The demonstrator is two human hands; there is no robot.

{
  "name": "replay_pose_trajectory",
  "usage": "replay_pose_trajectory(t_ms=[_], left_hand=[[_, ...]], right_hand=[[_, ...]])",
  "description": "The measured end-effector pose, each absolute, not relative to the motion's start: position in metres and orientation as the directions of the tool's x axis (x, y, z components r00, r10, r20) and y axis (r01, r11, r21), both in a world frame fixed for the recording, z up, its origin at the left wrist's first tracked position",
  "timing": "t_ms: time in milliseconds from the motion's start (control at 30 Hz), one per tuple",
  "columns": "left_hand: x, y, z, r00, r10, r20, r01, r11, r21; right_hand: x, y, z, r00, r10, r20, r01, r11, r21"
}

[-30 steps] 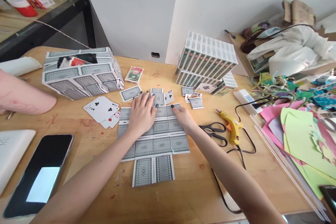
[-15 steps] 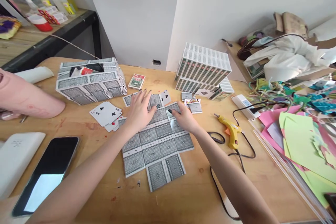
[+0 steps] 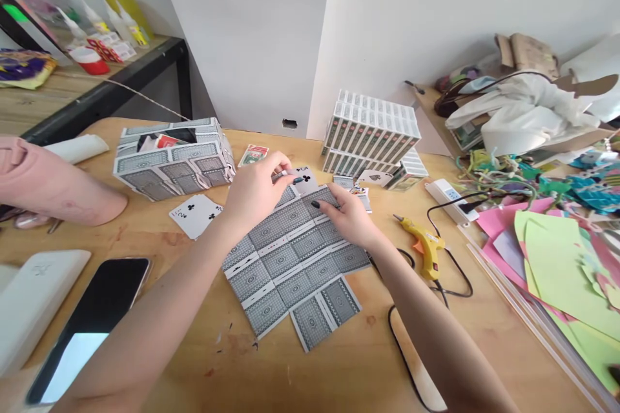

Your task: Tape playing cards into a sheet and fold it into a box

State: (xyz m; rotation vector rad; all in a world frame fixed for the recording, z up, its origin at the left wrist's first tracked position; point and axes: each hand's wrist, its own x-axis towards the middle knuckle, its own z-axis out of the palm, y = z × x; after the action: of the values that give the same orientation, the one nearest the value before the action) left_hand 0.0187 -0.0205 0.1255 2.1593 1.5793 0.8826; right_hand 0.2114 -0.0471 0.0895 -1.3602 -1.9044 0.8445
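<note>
A sheet of joined playing cards (image 3: 295, 255), grey patterned backs up, lies askew on the table. My left hand (image 3: 259, 190) is closed at its far edge, finger and thumb pinching a playing card seen nearly edge-on. Just beyond the thumb is a face-up club card (image 3: 305, 179). My right hand (image 3: 349, 214) grips the sheet's far right edge, thumb on top and fingertips hidden. Left of the sheet rest loose face-up cards (image 3: 194, 215), partly behind my left forearm. A card box (image 3: 253, 155) lies beyond my left hand.
At the back left stands a card-covered box (image 3: 179, 171); card packs (image 3: 372, 126) are stacked at the back right. A yellow glue gun (image 3: 426, 246) with its cord lies right, near a power strip (image 3: 448, 197) and coloured paper (image 3: 571, 264). A phone (image 3: 92, 322) and pink bottle (image 3: 62, 181) are left.
My left hand has gone from spread flat over the cards to a pinch at the far edge. The sheet has turned a little and shifted right; my right hand stays at its far right edge.
</note>
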Motion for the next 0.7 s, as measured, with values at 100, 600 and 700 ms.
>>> replay_pose_trajectory(t_ms=[100,600,700], left_hand=[[0.016,-0.02,0.124,0.172,0.945,0.278,0.697,-0.316,0.644],[0.01,-0.015,0.114,0.159,0.961,0.228,0.576,-0.277,0.769],[0.008,-0.014,0.116,0.181,0.956,0.23,0.569,-0.292,0.769]], right_hand=[[0.211,-0.047,0.088,-0.26,0.956,0.138,0.552,0.264,-0.791],[0.212,-0.052,0.085,-0.285,0.951,0.122,0.539,0.264,-0.8],[0.212,-0.052,0.085,-0.287,0.95,0.121,0.531,0.263,-0.806]])
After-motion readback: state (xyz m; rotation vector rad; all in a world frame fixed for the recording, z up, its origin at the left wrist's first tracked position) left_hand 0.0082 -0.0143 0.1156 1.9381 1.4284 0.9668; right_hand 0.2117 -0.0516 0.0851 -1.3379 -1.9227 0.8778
